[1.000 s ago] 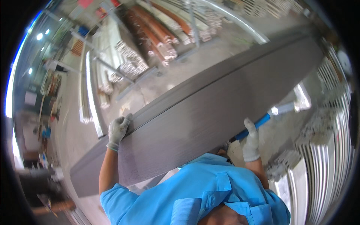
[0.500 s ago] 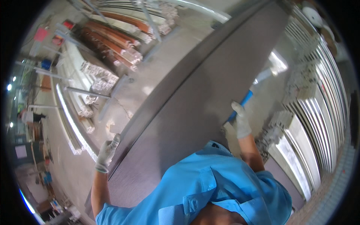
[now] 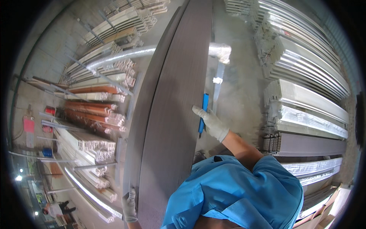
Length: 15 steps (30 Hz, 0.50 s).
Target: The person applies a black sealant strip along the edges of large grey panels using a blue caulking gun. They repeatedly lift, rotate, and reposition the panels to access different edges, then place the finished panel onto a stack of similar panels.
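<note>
Two long dark grey-brown boards, or one board with a raised side strip, stretch away from my body; a dark seam divides the wide board (image 3: 173, 87) from the narrower strip (image 3: 146, 110). My left hand (image 3: 130, 206), in a pale glove, is closed around the strip's left edge near the bottom of the view, its thumb up and other fingers partly hidden. Along the wide board's right edge, my gloved right hand (image 3: 214, 125) has its thumb on the board's face. A slim blue tool (image 3: 205, 105) with a dark tip, perhaps a utility knife, is held in that hand.
Stacked white profiles (image 3: 97, 143) and reddish-brown profiles (image 3: 93, 112) lie on metal racks to the left. More wrapped profiles (image 3: 312, 91) and dark boards (image 3: 310, 145) are piled at right. A plastic-wrapped bar (image 3: 126, 55) crosses beneath the board. A person (image 3: 57, 209) is at the lower left.
My view and the board have swung round, so the board now runs nearly straight ahead instead of slanting to the far right. Both hands keep their hold, and the blue tool stays in my right.
</note>
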### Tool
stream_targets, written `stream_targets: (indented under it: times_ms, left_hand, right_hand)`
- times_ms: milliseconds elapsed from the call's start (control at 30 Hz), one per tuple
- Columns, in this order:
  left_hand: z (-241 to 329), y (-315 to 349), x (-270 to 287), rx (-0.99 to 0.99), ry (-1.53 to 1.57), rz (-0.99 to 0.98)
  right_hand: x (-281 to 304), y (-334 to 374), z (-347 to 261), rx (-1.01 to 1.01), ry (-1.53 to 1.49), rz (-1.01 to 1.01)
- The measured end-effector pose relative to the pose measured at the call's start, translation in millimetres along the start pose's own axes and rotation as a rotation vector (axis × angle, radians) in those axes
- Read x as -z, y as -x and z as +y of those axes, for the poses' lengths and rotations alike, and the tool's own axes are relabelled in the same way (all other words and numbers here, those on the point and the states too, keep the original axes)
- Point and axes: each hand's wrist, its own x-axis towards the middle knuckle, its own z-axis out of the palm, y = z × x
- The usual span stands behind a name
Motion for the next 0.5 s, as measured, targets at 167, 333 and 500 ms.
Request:
stream_targets:
  times_ms: [167,333,500]
  left_hand:
    - [78,58,-21,-0.147,0.149,0.180]
    - [163,105,-40,-0.258,-0.144,0.086]
    - [231,131,-101,-0.363,-0.097,0.037]
  right_hand:
    - [36,16,-62,0.107,-0.115,-0.117]
    - [94,39,-130,0.156,-0.150,-0.029]
    - [178,67,-180,0.203,-0.237,-0.016]
